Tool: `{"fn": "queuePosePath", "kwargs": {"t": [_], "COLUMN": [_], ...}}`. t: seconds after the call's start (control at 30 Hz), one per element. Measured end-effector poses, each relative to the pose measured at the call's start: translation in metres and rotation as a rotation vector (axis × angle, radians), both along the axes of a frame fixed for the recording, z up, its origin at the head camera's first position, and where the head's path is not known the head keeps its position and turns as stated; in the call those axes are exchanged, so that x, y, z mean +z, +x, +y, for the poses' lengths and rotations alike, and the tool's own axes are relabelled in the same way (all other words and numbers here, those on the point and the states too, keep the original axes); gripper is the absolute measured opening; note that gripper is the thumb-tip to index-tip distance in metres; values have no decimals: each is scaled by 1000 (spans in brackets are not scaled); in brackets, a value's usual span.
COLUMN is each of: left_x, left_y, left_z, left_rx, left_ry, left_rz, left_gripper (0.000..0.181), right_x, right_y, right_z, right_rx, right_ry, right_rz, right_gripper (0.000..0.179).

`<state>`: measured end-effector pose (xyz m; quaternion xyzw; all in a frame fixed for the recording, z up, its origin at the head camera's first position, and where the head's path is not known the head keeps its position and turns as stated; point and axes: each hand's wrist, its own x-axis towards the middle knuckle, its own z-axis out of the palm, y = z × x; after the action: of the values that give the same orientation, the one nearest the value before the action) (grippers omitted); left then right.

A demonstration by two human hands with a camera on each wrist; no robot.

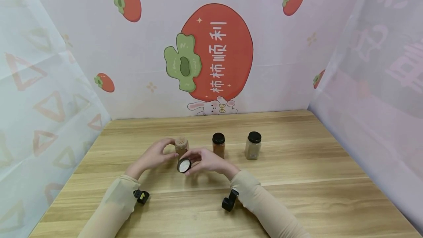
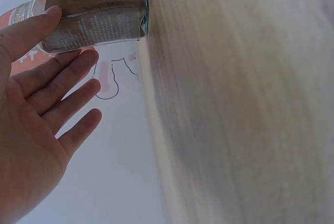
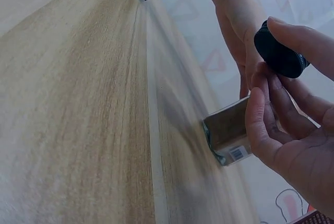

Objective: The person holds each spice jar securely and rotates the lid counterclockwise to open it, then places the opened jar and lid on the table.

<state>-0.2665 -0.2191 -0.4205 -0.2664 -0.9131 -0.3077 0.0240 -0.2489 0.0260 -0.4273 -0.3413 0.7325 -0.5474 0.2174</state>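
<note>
A clear glass spice jar (image 1: 181, 145) of brown powder stands upright on the table, its perforated shaker top uncovered. My left hand (image 1: 156, 155) holds it from the left; in the left wrist view the thumb lies across the glass (image 2: 96, 18) and the index finger meets its other side, with the remaining fingers spread. My right hand (image 1: 209, 161) pinches a black screw cap (image 1: 184, 165) between thumb and fingers, just in front of the jar. The cap's whitish inside faces the head camera. In the right wrist view, its dark outer side (image 3: 279, 51) shows.
Behind my right hand stands a black-capped jar of reddish-brown spice (image 1: 218, 145). Farther right is another black-capped jar with pale powder (image 1: 253, 146). The wooden table (image 1: 297, 201) is bordered by printed cloth walls (image 1: 271, 83) at the back and both sides.
</note>
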Motion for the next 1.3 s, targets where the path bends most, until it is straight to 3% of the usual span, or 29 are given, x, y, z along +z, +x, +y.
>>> {"fn": "queuePosePath", "kwargs": {"t": [0.37,0.87,1.3], "left_x": [0,0,1], "left_y": [0,0,0], "left_z": [-1,-1,-1], "left_rx": [13,19,14], "left_ry": [-22,-30,-26], "left_rz": [-14,-13,-2], "left_gripper": [51,51,47], "right_x": [-4,-11,-16], "right_y": [-2,-3,-2], "right_z": [-3,-12,-20], "right_rx": [14,81,92], "right_ry": [52,140,168], "right_rz": [36,-46,-43], "right_gripper": [47,50,53]}}
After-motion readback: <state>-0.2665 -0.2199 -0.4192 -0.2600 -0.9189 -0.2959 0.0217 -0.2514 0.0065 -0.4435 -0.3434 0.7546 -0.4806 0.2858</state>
